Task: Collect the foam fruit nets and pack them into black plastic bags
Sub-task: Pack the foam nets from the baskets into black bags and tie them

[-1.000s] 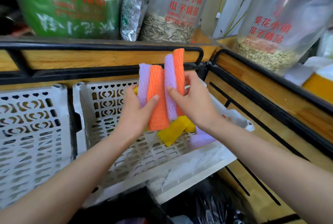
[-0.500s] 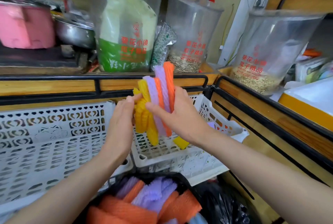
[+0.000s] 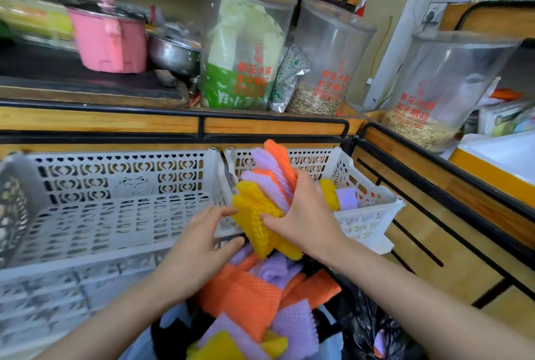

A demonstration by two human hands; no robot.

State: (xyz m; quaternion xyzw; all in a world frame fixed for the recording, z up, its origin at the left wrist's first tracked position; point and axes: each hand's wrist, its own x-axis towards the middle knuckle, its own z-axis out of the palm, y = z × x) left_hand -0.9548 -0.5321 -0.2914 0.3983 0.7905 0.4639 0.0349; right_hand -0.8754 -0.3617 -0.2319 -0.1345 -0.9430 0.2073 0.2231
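foam nets (image 3: 267, 184) clutched in right hand (image 3: 307, 218) over crate rim (image 3: 370, 210), left hand (image 3: 199, 249) slack beside them, black bag (image 3: 364, 328) below

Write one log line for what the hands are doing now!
right hand: grips net bundle | left hand: open, beside bundle | bundle: over part-filled black bag | white basket: few nets left

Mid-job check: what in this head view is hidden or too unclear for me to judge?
1. Head view: number of nets in the bundle; they overlap, and the right hand covers their lower halves.
2. Head view: nets left in the right basket; hand and bundle hide its floor.
3. Head view: how full the black bag is; the packed nets and the frame's bottom edge hide it.
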